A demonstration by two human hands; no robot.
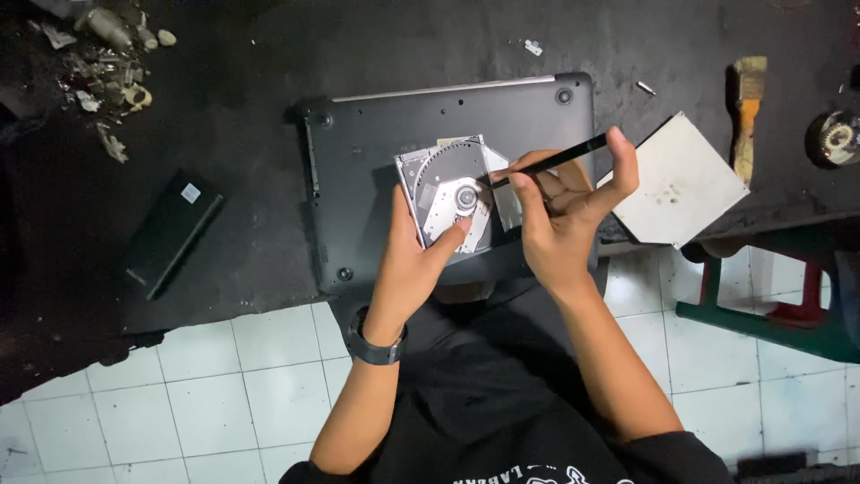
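A: Where does the optical drive (452, 193) sit?

B: On the upturned base of the dark laptop (430, 125), which rests on the black tabletop (242, 179). The left hand (414, 260) comes from below it, grip closed on its near edge, one fingertip pressing the tray beside the hub.

A: And the right hand (564, 215)?

B: Just right of the drive, grip pinched together on a thin black tool (551, 161) whose tip touches the drive's right side.

A: How does it handle?

B: I judge it light, thin and stiff in its metal shell, but fragile around the hub and lens. Best held by the outer edges, as the left grip does, never by the tray's middle.
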